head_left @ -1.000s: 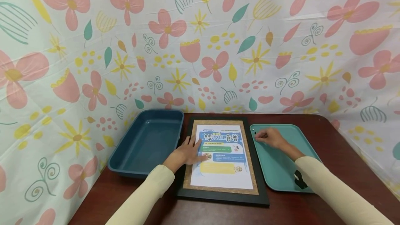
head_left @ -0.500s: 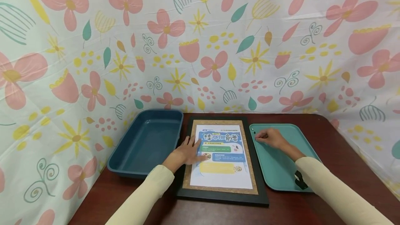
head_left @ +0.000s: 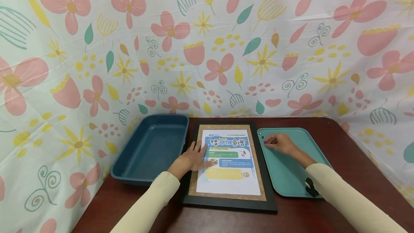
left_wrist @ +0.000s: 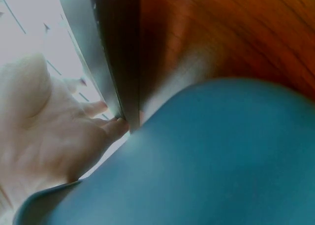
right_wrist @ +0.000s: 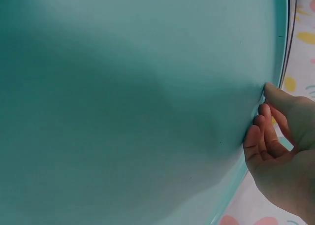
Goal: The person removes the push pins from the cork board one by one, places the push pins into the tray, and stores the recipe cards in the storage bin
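A cork board (head_left: 192,182) in a black frame lies on the table with a printed sheet (head_left: 228,188) on it, bearing blue, green and yellow blocks. My left hand (head_left: 193,158) rests with spread fingers on the sheet's left side and the board's left edge; in the left wrist view, the hand (left_wrist: 64,121) shows beside the frame (left_wrist: 110,52). My right hand (head_left: 280,144) has bent fingers with the tips together, low over the left side of a teal tray (head_left: 291,175). In the right wrist view the fingertips (right_wrist: 252,136) meet the tray; anything between them is hidden.
A deep dark-blue bin (head_left: 152,150) stands left of the board, close to my left wrist. A tiny dark speck (head_left: 262,137) lies near the tray's upper left corner. A flowered cloth (head_left: 207,46) hangs behind the dark brown table (head_left: 352,175).
The head view has shifted slightly. Both hands stay in the same places, the left on the sheet and the right at the tray.
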The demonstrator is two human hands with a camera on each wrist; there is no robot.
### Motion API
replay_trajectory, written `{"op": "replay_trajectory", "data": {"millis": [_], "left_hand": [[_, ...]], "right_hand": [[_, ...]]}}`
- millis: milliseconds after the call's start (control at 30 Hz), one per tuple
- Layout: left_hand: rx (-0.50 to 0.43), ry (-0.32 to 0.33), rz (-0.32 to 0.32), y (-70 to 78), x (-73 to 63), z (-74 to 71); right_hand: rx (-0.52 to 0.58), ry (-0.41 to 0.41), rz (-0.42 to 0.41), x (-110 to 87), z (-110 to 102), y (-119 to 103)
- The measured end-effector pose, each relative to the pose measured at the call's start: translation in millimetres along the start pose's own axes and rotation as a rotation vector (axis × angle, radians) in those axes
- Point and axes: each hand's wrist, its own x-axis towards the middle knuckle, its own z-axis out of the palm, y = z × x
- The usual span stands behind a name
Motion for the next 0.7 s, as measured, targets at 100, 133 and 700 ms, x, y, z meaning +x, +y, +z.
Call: {"op": "replay_trajectory", "data": {"millis": [100, 133, 700], "left_hand": [[-0.011, 0.000, 0.001, -0.2, -1.0, 0.1], [-0.013, 0.000, 0.001, -0.2, -1.3, 0.1], [-0.075, 0.020, -0.003, -1.2, 4.2, 4.6]], "right_hand": [[0.004, 0.005, -0.008, -1.5, 0.0, 0.8], [0.004, 0.006, -0.010, -2.0, 0.0, 1.2], [-0.006, 0.010, -0.047, -8.0, -4.0, -5.5]]}}
